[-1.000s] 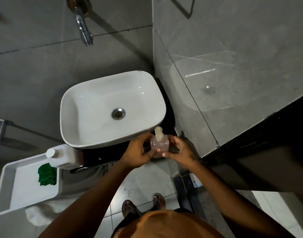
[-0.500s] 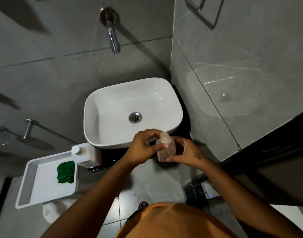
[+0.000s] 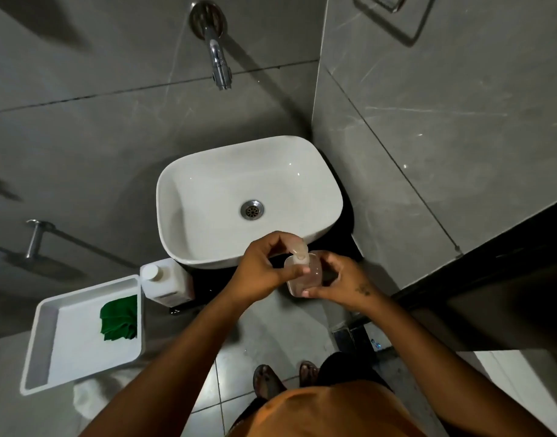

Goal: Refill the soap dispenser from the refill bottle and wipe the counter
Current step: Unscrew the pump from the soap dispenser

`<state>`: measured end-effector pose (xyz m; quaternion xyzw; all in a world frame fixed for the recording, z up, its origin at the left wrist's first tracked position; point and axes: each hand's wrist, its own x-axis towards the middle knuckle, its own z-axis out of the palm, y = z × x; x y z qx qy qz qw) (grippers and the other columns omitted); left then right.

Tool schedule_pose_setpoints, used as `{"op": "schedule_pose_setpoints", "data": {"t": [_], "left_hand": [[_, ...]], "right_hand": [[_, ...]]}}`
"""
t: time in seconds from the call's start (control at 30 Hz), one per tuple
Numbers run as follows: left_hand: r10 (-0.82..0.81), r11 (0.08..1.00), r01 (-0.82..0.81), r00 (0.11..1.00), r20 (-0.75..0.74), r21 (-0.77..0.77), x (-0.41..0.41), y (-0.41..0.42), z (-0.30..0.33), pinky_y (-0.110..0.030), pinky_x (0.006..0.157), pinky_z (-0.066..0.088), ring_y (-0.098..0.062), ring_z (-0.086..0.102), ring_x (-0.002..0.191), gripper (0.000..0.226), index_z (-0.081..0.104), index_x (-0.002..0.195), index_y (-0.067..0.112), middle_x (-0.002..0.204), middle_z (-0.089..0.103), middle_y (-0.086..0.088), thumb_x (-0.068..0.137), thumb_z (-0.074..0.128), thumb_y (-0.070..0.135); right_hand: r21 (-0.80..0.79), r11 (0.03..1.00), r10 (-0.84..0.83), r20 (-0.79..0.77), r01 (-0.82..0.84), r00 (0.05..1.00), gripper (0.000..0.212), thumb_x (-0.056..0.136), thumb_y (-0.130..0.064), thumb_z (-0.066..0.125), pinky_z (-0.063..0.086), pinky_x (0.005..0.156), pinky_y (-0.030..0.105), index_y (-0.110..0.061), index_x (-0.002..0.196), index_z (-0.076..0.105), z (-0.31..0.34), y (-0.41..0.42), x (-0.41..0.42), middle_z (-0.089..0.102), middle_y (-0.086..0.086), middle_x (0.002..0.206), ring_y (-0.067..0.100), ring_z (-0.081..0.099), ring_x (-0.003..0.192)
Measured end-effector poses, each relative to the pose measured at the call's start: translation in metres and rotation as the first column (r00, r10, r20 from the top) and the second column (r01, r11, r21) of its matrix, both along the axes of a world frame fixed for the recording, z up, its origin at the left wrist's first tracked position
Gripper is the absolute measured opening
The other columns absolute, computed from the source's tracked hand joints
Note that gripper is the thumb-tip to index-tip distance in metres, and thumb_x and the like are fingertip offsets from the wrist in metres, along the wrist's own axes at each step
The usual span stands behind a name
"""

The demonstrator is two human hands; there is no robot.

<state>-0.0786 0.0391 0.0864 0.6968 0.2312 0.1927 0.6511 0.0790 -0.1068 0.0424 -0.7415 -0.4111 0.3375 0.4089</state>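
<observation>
Below the white basin's (image 3: 207,197) front rim, right hand (image 3: 343,283) grips the upright clear plastic soap dispenser (image 3: 302,274); left hand (image 3: 264,269) pinches its pump; white refill bottle (image 3: 166,283) stands left-of-centre, nearer the left hand.

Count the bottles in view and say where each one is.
2. The clear soap dispenser is held in both hands in front of the sink; the white refill bottle stands left of the sink, beside the tray.

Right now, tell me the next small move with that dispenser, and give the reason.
Probably keep twisting the pump head off. The left hand grips the pump while the right hand steadies the clear soap dispenser, and the pump looks still seated. The white refill bottle stands capped beside the sink, so pouring cannot start yet.
</observation>
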Motion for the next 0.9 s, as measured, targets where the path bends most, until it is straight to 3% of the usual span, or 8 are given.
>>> {"op": "schedule_pose_setpoints", "data": {"t": [0.1,0.2,0.3,0.47,0.53,0.63,0.77,0.9], "left_hand": [[-0.013,1.0,0.013,1.0,-0.02,-0.025,-0.004,-0.003,0.0,-0.037,0.098,0.055,-0.015,0.07,0.105,0.049,0.07,0.115,0.018,0.11,0.075,0.004,0.072,0.08,-0.006],[0.028,0.998,-0.029,1.0,-0.009,-0.056,-0.008,-0.004,0.001,-0.039,0.095,0.056,-0.014,0.071,0.098,0.039,0.073,0.105,0.017,0.101,0.077,0.005,0.072,0.085,-0.001],[0.028,0.999,-0.03,0.999,-0.042,-0.043,-0.01,-0.004,0.005,-0.043,0.097,0.057,-0.016,0.072,0.101,0.042,0.074,0.108,0.021,0.103,0.077,0.004,0.071,0.086,0.005],[0.152,0.985,-0.149,0.988,0.034,-0.082,-0.004,-0.01,0.011,-0.058,0.1,0.055,-0.035,0.071,0.093,0.028,0.075,0.091,0.015,0.095,0.071,-0.021,0.071,0.09,0.003],[0.221,0.964,-0.195,0.966,0.133,-0.18,0.0,-0.01,0.018,-0.051,0.093,0.058,-0.029,0.067,0.087,0.025,0.073,0.083,0.019,0.088,0.064,-0.021,0.069,0.089,0.007],[0.339,0.927,-0.289,0.918,0.204,-0.239,0.001,-0.007,0.027,-0.032,0.084,0.059,-0.022,0.072,0.086,0.026,0.076,0.083,0.023,0.086,0.074,-0.005,0.069,0.086,0.004],[0.524,0.827,-0.426,0.82,0.23,-0.366,-0.014,-0.007,0.027,-0.031,0.088,0.058,-0.026,0.075,0.09,0.025,0.073,0.089,0.018,0.09,0.072,-0.006,0.071,0.085,0.005],[0.749,0.557,-0.532,0.653,0.111,-0.637,-0.033,-0.012,-0.002,-0.025,0.075,0.061,-0.017,0.076,0.082,0.028,0.072,0.08,0.023,0.081,0.075,0.001,0.076,0.077,-0.004]], "right_hand": [[-0.009,1.0,0.01,-0.008,-0.01,1.0,0.073,0.058,-0.042,0.094,0.058,0.091,0.034,-0.039,0.124,0.061,-0.005,-0.003,-0.006,0.071,-0.02,0.116,0.0,0.067,0.108],[-0.008,1.0,0.015,-0.02,-0.015,1.0,0.075,0.058,-0.043,0.094,0.059,0.092,0.041,-0.036,0.126,0.061,-0.008,-0.003,-0.008,0.071,-0.015,0.119,0.004,0.067,0.111],[-0.013,1.0,0.025,-0.009,-0.025,1.0,0.074,0.058,-0.044,0.093,0.059,0.09,0.035,-0.041,0.125,0.06,-0.005,0.0,-0.005,0.071,-0.018,0.117,0.002,0.067,0.11],[-0.013,0.998,0.061,0.016,-0.061,0.998,0.069,0.059,-0.041,0.093,0.055,0.09,0.026,-0.046,0.12,0.061,0.005,0.003,0.002,0.071,-0.023,0.115,-0.001,0.068,0.106],[-0.011,0.997,0.079,0.026,-0.079,0.997,0.067,0.059,-0.04,0.093,0.056,0.091,0.027,-0.049,0.117,0.062,0.006,0.003,0.007,0.072,-0.023,0.114,0.0,0.069,0.105],[-0.008,0.996,0.086,0.006,-0.086,0.996,0.066,0.056,-0.041,0.093,0.056,0.093,0.03,-0.044,0.115,0.065,0.004,0.004,0.016,0.074,-0.017,0.112,0.002,0.07,0.104],[-0.01,0.997,0.081,-0.021,-0.081,0.996,0.078,0.052,-0.047,0.092,0.056,0.098,0.038,-0.03,0.123,0.065,0.002,0.004,0.028,0.073,-0.011,0.115,0.005,0.068,0.108],[-0.023,0.998,0.062,-0.046,-0.063,0.997,0.076,0.052,-0.044,0.092,0.057,0.098,0.041,-0.03,0.122,0.066,0.002,0.0,0.034,0.074,-0.008,0.116,0.008,0.069,0.108]]}}
